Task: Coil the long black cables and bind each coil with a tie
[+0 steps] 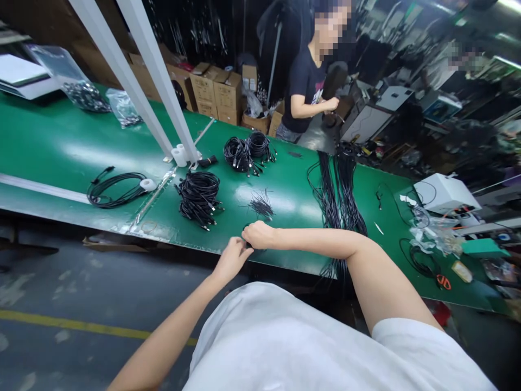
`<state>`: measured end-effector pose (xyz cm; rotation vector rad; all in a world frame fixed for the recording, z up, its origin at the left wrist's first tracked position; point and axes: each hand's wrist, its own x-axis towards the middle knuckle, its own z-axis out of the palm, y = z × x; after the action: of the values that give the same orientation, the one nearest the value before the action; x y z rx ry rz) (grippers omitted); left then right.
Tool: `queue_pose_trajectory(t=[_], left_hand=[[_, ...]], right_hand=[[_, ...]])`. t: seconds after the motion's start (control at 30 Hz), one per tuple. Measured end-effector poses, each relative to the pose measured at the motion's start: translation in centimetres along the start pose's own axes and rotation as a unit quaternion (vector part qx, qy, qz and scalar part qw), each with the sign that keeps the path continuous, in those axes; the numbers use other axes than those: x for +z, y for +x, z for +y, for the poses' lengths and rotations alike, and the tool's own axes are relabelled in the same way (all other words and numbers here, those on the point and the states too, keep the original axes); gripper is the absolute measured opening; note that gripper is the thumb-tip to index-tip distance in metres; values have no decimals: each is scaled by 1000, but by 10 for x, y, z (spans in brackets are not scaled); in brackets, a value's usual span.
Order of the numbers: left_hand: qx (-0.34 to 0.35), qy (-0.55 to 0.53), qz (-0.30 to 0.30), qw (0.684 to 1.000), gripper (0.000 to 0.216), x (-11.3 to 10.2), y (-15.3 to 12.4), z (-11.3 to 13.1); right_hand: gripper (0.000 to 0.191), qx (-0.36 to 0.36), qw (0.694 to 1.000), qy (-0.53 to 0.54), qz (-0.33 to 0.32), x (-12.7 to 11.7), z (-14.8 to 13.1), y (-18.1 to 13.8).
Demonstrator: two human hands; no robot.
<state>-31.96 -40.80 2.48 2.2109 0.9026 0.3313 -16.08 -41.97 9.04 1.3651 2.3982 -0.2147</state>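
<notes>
My left hand (234,255) and my right hand (259,235) meet at the front edge of the green table. Fingers of both are closed around a dark coil that looks like a black cable (247,244), mostly covered by the hands. Just beyond them lies a loose pile of short black ties (261,205). To the left rests a heap of coiled black cables (198,196) with metal plug ends. Farther back sit more coiled cables (239,155). Long uncoiled black cables (342,190) drape across the table under my right forearm.
Two white posts (158,81) rise from the green table (49,141). On the left lies a larger cable loop (116,190). A white box (445,194), plastic bags and orange-handled scissors (443,281) are at the right. Another person (305,92) stands across the table near cardboard boxes (215,89).
</notes>
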Motion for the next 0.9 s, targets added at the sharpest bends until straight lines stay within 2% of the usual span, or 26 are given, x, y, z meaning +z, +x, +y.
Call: queue_pose_trajectory(t=[0.03,0.07,0.17,0.2,0.3,0.33,0.43,0.5,0.57,0.6,0.7,0.73,0.8,0.83,0.9], left_hand=[[17,-36,-21,999,25,1,-1,-1],[35,-50,-14,998,25,-1,-1,-3],[75,20,99,992,29,-19,5,-13],[86,52,106,989,33,-25,8,-15],[76,117,14,990,24,-25,16,-14],[47,127,6,991,25,-20,16,-10],[-24,90,42,995,33,3,10,6],[9,22,-15,1000,35,11,4,13],[59,-17,-82,995,35,8,0,14],[72,-10,-72,995,34,3,1,11],[82,73,90,990,37,-15,10,-1],[86,98,113,985,38,-18,14,-4],[61,115,64,989,33,-18,24,-7],[20,95,30,995,26,-14,29,-6],[-86,-39,10,995,20,1,36,1]], right_hand=[[23,-1,1000,-11,-3,3,2,-2],[25,-9,1000,-28,2,5,3,-4],[33,-70,993,-78,46,10,-4,-12],[36,-93,990,-87,62,10,-7,-13],[35,-104,989,-85,65,6,-9,-8],[33,-89,992,-77,55,5,-6,-5],[28,-48,997,-57,25,4,9,3],[26,-41,997,-57,15,8,18,4],[25,-43,997,-59,10,12,20,0],[26,-46,997,-60,12,14,19,-3],[29,-58,995,-62,45,13,8,-12],[30,-62,994,-60,60,10,5,-13],[29,-58,995,-42,74,4,1,-13],[27,-39,997,-14,69,2,1,-12],[20,36,996,69,54,0,5,-8]])
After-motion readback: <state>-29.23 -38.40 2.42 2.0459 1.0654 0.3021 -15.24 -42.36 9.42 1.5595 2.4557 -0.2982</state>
